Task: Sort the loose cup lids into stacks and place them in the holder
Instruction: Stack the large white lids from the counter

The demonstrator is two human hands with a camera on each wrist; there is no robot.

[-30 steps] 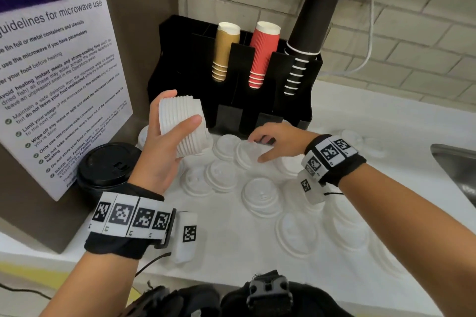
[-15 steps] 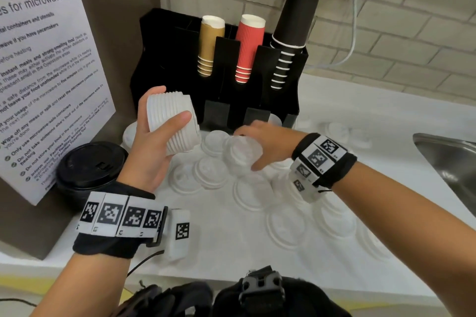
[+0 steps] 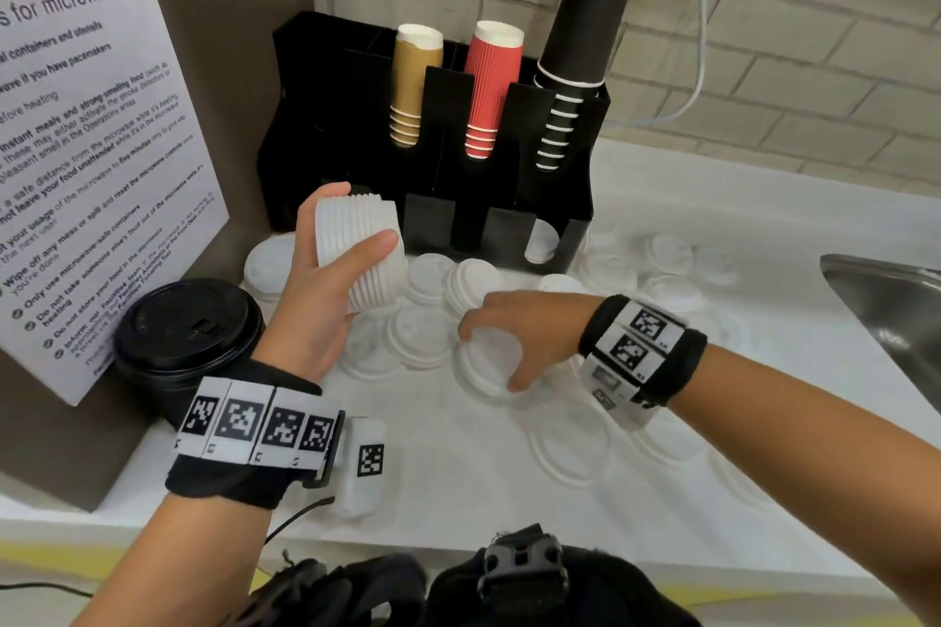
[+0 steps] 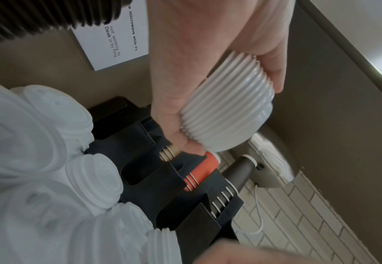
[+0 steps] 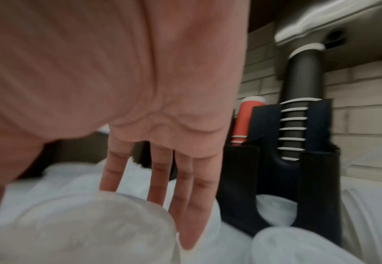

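Observation:
My left hand [image 3: 326,290] grips a stack of white lids [image 3: 359,252] on its side, just above the counter in front of the black holder [image 3: 326,117]; the left wrist view shows my thumb and fingers of that hand [image 4: 208,80] wrapped round the ribbed stack [image 4: 228,110]. My right hand [image 3: 496,351] is low over the counter, thumb and fingers spanning one white lid [image 3: 478,374] that lies among others. The right wrist view is blurred: the fingers [image 5: 185,205] reach down beside that lid [image 5: 83,228]. Several loose white lids [image 3: 422,341] are scattered around both hands.
The holder carries gold [image 3: 410,82], red [image 3: 491,82] and black cups [image 3: 580,41], and a lid [image 3: 540,239] sits in its lower right slot. A black-lidded cup [image 3: 188,326] stands at the left by a notice board [image 3: 91,158]. A steel sink [image 3: 886,306] lies at the right.
My right hand picked up a lid near the holder's foot and has come back toward me, down onto the lids mid-counter. The left hand keeps its stack in place.

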